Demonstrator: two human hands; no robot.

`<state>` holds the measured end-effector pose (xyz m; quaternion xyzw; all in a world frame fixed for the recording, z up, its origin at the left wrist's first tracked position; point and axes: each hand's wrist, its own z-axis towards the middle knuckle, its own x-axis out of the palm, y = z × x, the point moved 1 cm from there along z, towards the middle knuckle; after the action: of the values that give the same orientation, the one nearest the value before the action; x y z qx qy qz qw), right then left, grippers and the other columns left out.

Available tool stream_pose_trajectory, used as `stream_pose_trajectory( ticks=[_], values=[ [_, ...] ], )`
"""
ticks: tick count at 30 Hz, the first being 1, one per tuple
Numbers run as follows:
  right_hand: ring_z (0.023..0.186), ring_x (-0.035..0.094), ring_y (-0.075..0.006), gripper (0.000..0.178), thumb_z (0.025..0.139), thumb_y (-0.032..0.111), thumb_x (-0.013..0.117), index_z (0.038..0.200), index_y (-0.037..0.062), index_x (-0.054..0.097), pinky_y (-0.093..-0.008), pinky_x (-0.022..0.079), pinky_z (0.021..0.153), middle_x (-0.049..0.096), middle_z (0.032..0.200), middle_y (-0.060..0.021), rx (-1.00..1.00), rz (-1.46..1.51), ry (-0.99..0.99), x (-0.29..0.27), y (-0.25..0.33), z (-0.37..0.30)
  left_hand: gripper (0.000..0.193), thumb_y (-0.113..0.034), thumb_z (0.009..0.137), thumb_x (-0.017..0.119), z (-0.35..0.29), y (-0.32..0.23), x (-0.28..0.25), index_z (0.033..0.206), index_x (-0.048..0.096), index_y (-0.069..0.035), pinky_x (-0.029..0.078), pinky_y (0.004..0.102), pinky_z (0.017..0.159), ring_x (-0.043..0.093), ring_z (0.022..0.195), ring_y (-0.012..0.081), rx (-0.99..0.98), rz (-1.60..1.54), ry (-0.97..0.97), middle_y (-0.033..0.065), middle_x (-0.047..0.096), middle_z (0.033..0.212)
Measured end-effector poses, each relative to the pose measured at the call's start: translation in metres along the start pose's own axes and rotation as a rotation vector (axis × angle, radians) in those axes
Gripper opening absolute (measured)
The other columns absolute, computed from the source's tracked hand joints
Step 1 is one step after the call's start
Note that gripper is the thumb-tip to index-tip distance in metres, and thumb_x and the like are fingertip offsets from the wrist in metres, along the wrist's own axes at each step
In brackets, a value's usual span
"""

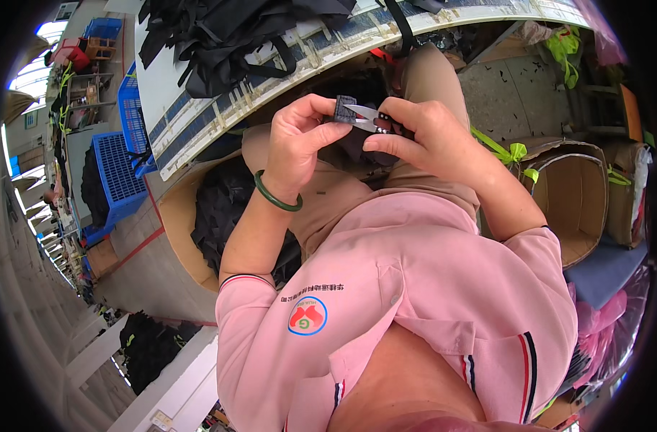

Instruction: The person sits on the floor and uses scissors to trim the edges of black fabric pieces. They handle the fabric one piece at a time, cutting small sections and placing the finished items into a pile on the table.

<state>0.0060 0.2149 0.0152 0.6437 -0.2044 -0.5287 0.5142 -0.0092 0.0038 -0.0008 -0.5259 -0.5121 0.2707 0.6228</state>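
Note:
Above my lap, my left hand point(303, 129) pinches a small black fabric piece point(344, 109) between thumb and fingers. A green bangle point(276, 198) circles that wrist. My right hand point(422, 133) is closed round a pair of thread snips point(368, 118), whose two silver blades point left, spread apart, with their tips at the black piece. The snips' dark handle is mostly hidden by my fingers. Ahead of my hands, a heap of black fabric strips point(220, 36) lies on the worn table, and one strip hangs over its edge.
The table's taped edge point(271, 83) runs just beyond my hands. An open cardboard box point(177, 223) with black fabric pieces stands by my left side. Another cardboard box point(573, 201) stands at my right. Blue plastic crates point(119, 176) are at the far left.

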Motion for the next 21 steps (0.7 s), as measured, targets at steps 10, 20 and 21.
stream_pose_trajectory(
  ticks=[10,20,21],
  values=[
    [0.059,0.062,-0.0312,0.039,0.081,0.040,0.070,0.079,0.0040,0.054,-0.0395,0.046,0.052,0.063,0.065,-0.0097,-0.102,-0.202,-0.062,0.001,0.008,0.000,0.018,0.007,0.079,0.065,-0.003,-0.001,0.005,0.095,0.064,0.001,0.051,0.0266,0.082,0.063,0.084,0.0120,-0.021,-0.004,0.028,0.0074,0.068,0.093],
    [0.050,0.052,-0.0334,0.033,0.080,0.030,0.073,0.080,0.0028,0.054,-0.0401,0.038,0.047,0.051,0.056,-0.0140,-0.170,-0.251,-0.136,0.002,0.006,-0.005,0.017,0.008,0.078,0.065,-0.003,-0.003,0.009,0.093,0.064,0.001,0.051,0.0270,0.082,0.063,0.086,0.0124,-0.022,0.085,0.005,0.0084,0.067,0.095],
    [0.050,0.050,-0.0323,0.033,0.080,0.030,0.073,0.080,0.0022,0.054,-0.0394,0.038,0.047,0.051,0.056,-0.0141,-0.131,-0.215,-0.126,0.002,0.005,-0.005,0.016,0.008,0.078,0.065,-0.004,-0.003,0.008,0.093,0.064,0.002,0.051,0.0265,0.082,0.063,0.086,0.0120,-0.012,0.106,0.006,0.0081,0.067,0.094]
  ],
)
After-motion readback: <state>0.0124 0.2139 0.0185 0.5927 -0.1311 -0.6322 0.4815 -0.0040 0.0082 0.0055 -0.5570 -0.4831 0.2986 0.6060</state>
